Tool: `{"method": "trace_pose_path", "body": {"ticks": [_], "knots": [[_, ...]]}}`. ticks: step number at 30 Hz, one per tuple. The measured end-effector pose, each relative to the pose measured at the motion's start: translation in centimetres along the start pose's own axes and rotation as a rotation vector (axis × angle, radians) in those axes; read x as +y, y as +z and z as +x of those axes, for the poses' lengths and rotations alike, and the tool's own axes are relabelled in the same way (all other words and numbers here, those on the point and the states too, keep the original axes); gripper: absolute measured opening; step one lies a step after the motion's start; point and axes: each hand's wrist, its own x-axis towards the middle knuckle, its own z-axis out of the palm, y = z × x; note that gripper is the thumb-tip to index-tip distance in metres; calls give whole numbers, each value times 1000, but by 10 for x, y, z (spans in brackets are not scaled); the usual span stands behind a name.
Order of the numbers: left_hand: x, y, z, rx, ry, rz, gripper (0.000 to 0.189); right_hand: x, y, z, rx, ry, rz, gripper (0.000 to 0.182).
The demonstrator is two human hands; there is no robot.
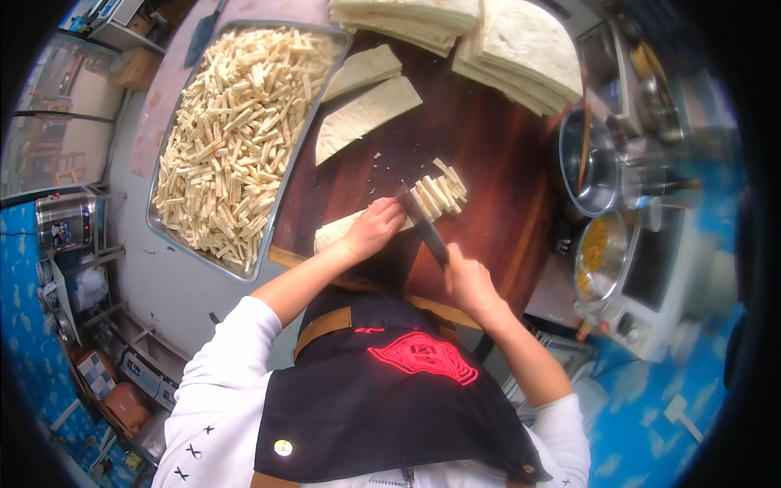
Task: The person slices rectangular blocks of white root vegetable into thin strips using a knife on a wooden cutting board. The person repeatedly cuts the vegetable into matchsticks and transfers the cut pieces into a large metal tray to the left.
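Note:
My right hand (pixel 468 277) grips the handle of a knife with a broad dark blade (pixel 427 226). The blade stands across a long flatbread piece (pixel 337 232), close to the fingertips of my left hand (pixel 378 224), which rests on top and presses it down. Right of the blade lie narrow cut strips (pixel 439 192), still side by side, a few fanned out at the far end. All this is on a dark wooden board (pixel 488 152). Two wider flatbread pieces (pixel 369 116) lie farther back on the board, with small crumbs nearby.
A metal tray (pixel 262 262) heaped with cut strips (pixel 238 134) stands at the left. Stacked flatbread sheets (pixel 525 49) sit at the board's back edge. At the right are a deep metal bowl (pixel 570 165) and a bowl of yellow food (pixel 595 250).

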Motion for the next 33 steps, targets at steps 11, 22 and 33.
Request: {"method": "trace_pose_path", "body": {"ticks": [11, 22, 33], "knots": [[-3, -10, 1, -55, 50, 4, 16, 0, 41, 71, 359, -133, 69, 30], [-5, -4, -8, -60, -18, -66, 17, -16, 32, 45, 104, -10, -6, 28], [-5, -24, -9, -154, 16, -32, 22, -6, 22, 25, 207, -107, 19, 25]]}}
